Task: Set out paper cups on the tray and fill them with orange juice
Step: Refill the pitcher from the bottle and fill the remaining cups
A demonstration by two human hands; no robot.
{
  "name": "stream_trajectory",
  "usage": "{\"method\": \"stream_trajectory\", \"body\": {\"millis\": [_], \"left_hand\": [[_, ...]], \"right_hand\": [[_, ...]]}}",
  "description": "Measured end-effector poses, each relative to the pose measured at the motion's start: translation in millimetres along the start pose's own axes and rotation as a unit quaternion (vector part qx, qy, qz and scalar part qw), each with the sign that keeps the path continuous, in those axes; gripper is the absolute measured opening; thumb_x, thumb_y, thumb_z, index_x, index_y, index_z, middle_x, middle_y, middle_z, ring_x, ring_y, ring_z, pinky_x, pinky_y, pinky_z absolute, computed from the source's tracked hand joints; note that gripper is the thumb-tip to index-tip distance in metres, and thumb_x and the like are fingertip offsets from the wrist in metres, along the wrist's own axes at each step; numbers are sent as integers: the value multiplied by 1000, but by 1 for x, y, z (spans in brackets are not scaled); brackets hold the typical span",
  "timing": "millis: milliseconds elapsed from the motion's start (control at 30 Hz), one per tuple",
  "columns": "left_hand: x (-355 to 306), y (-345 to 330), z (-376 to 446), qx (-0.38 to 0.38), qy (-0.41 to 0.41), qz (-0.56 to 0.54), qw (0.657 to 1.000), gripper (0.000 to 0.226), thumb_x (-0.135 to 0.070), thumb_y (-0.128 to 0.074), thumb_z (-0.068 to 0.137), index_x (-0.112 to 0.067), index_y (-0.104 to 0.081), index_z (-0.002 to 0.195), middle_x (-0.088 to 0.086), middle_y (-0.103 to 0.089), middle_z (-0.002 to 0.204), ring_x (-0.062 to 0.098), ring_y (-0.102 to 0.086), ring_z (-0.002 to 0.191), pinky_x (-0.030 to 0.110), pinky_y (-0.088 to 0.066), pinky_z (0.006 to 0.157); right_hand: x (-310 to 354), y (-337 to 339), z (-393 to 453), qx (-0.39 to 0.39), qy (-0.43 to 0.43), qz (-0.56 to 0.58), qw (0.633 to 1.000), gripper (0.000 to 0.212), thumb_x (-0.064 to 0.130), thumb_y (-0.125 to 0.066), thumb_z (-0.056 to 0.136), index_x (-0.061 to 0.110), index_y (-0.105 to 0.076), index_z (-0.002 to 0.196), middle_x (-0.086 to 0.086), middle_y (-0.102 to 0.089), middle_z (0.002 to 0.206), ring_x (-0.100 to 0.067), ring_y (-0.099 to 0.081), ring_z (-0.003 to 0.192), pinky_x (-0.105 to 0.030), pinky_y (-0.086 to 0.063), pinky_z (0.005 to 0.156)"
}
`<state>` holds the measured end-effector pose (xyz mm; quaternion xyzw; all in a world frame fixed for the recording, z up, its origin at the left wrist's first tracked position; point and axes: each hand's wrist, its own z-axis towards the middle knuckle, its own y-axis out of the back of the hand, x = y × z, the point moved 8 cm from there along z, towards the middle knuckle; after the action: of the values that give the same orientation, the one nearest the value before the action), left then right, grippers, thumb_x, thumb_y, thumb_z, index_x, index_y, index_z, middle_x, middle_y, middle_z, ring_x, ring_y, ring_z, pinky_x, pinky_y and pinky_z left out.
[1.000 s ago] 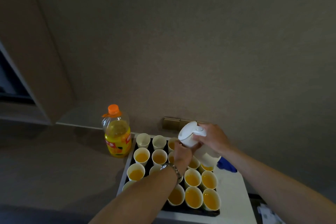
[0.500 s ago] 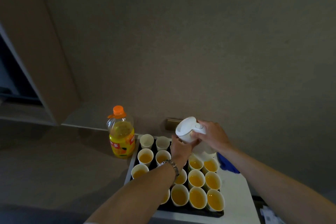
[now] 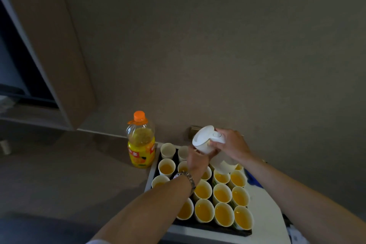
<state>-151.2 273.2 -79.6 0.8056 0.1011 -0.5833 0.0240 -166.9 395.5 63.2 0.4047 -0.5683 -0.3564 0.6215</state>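
A black tray [image 3: 206, 226] on a white table holds several white paper cups; most, like one cup [image 3: 222, 194], hold orange juice. The cup at the back left [image 3: 168, 149] looks empty. My right hand [image 3: 231, 144] grips the handle of a white pitcher [image 3: 204, 140], tilted to the left over the back cups. My left hand [image 3: 197, 159] sits under the pitcher's front end, fingers curled against it. What lies below the spout is hidden by my left hand.
An orange juice bottle [image 3: 141, 140] with an orange cap stands left of the tray, partly full. A blue object [image 3: 252, 179] lies right of the tray. The white table [image 3: 265, 216] runs right and forward. A wall stands close behind.
The view has shifted a little. The pitcher and both hands have stayed over the back of the tray, the pitcher tipped slightly more to the left.
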Motion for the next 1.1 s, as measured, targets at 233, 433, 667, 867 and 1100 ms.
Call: {"method": "stream_trajectory", "body": {"millis": [233, 433, 667, 867, 1100], "left_hand": [[9, 9, 12, 13, 36, -4, 999, 119, -78, -93, 28, -26, -55, 128, -2, -73, 115, 17, -71, 103, 42, -63, 89], [16, 16, 13, 17, 66, -17, 998, 125, -81, -91, 21, -23, -51, 124, -3, -68, 116, 18, -68, 106, 43, -62, 89], [31, 13, 16, 50, 104, -40, 993, 121, -83, -89, 21, -25, -50, 121, 0, -65, 123, 21, -65, 114, 48, -58, 98], [21, 14, -5, 96, 117, -92, 984, 117, -67, -97, 29, -23, -53, 128, 4, -68, 120, 24, -70, 110, 40, -64, 83], [24, 14, -6, 112, 122, -80, 983, 98, -51, -97, 57, -18, -53, 138, 6, -69, 122, 21, -72, 104, 34, -65, 74]], "right_hand": [[10, -10, 11, 13, -12, -21, 1000, 72, 55, -76, 81, 24, -56, 143, 0, -63, 138, -24, -57, 127, -38, -47, 103], [16, -18, 15, 26, -34, -28, 999, 70, 54, -79, 79, 28, -58, 141, 0, -64, 135, -23, -59, 124, -38, -48, 100], [20, -25, 15, 37, -49, -43, 997, 71, 51, -81, 79, 25, -58, 141, -1, -64, 135, -22, -61, 119, -34, -46, 95], [22, -32, 17, 60, -64, -76, 993, 71, 50, -81, 79, 23, -57, 140, -3, -63, 132, -22, -59, 119, -29, -41, 88], [25, -32, 15, 64, -71, -83, 992, 72, 53, -82, 76, 23, -58, 137, -1, -64, 131, -21, -60, 117, -33, -45, 91]]}}
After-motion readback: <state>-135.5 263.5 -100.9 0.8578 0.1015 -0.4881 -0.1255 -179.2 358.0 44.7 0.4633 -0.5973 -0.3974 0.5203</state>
